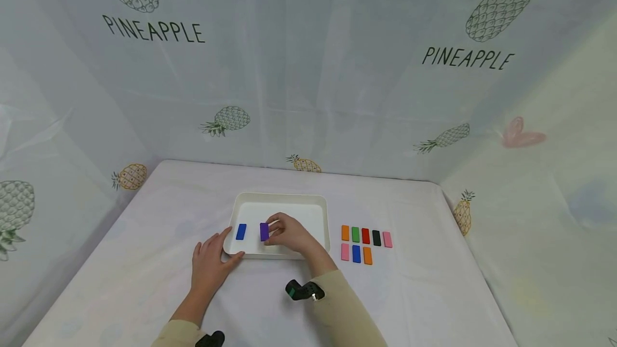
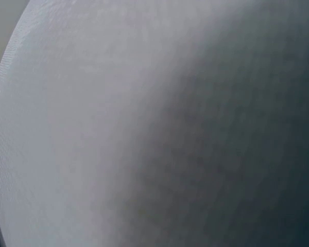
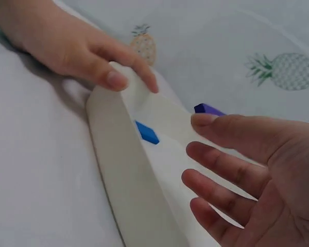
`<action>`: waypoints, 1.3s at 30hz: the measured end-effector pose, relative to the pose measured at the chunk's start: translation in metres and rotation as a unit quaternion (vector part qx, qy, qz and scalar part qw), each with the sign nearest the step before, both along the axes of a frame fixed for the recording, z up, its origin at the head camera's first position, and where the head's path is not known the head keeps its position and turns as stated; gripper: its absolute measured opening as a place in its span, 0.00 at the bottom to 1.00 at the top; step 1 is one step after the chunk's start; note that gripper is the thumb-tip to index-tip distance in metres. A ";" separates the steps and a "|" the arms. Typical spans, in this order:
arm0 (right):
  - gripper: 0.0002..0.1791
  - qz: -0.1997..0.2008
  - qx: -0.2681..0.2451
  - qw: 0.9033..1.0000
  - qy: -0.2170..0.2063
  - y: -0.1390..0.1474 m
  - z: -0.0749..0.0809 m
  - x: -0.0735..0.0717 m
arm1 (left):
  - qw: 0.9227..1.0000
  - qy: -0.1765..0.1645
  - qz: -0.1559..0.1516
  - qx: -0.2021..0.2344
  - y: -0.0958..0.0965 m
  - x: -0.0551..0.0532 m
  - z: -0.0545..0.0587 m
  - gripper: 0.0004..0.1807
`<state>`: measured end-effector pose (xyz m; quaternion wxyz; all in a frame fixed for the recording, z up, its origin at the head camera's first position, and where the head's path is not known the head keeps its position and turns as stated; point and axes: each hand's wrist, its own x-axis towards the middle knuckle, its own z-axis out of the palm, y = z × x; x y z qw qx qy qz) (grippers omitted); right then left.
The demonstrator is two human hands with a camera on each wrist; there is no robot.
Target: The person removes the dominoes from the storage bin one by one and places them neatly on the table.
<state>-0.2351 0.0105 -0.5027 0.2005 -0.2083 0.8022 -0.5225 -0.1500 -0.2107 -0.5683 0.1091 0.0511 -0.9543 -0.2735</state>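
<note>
In the head view my right hand (image 1: 288,233) pinches a small purple rectangular block (image 1: 264,232) above the white tray (image 1: 289,197). The right wrist view shows the purple block (image 3: 210,109) at the thumb tip, partly hidden behind the thumb, with the other fingers spread. A blue block (image 1: 241,232) lies inside the tray, toward its left side. My left hand (image 1: 210,261) rests at the tray's near left corner, thumb by the front rim and index finger along the left rim. Its fingers (image 3: 144,74) look fairly straight.
Right of the tray, several small blocks lie in two rows on the white cloth: the back row includes a red block (image 1: 366,236) and a black block (image 1: 377,238), the front row another blue block (image 1: 356,254). Pineapple-printed curtains (image 1: 308,84) enclose the table. The left wrist view shows only blurred cloth.
</note>
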 end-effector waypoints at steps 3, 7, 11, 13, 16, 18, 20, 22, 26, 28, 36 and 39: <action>0.25 -0.015 0.000 1.000 0.002 0.008 0.005 0.005 | 1.000 0.008 0.002 -0.003 0.000 0.000 -0.002 0.45; 0.26 -0.043 0.009 0.999 0.002 0.019 0.012 0.015 | 1.000 0.023 0.001 -0.006 0.000 0.000 -0.004 0.45; 0.26 -0.064 0.013 0.998 0.014 0.033 0.017 0.023 | 0.999 0.041 -0.003 -0.005 -0.001 0.000 -0.005 0.44; 0.26 -0.070 0.009 0.997 0.021 0.040 0.020 0.026 | 0.999 0.047 -0.005 -0.006 -0.002 0.000 -0.005 0.44; 0.26 -0.083 -0.001 0.996 0.029 0.051 0.023 0.031 | 0.999 0.048 -0.006 -0.006 -0.002 0.000 -0.005 0.44; 0.26 -0.095 -0.003 0.995 0.034 0.059 0.025 0.033 | 0.999 0.045 -0.005 -0.007 -0.001 0.000 -0.005 0.45; 0.26 -0.113 -0.001 0.993 0.033 0.066 0.025 0.035 | 0.999 0.042 -0.005 -0.007 -0.002 0.000 -0.005 0.45; 0.26 -0.128 0.004 0.991 0.031 0.072 0.023 0.038 | 0.999 0.041 -0.004 -0.009 -0.002 0.000 -0.005 0.45; 0.26 -0.149 0.004 0.988 0.024 0.086 0.017 0.043 | 0.999 0.043 -0.004 -0.013 -0.003 0.000 -0.006 0.45; 0.26 -0.158 0.005 0.987 0.024 0.092 0.015 0.045 | 0.999 0.043 -0.003 -0.014 -0.003 0.000 -0.006 0.45; 0.27 -0.223 0.016 0.974 0.036 0.124 0.006 0.053 | 0.999 0.047 -0.003 -0.015 -0.002 0.000 -0.005 0.44; 0.28 -0.250 0.022 0.967 0.044 0.139 0.002 0.055 | 0.999 0.050 -0.004 -0.014 -0.001 0.000 -0.005 0.44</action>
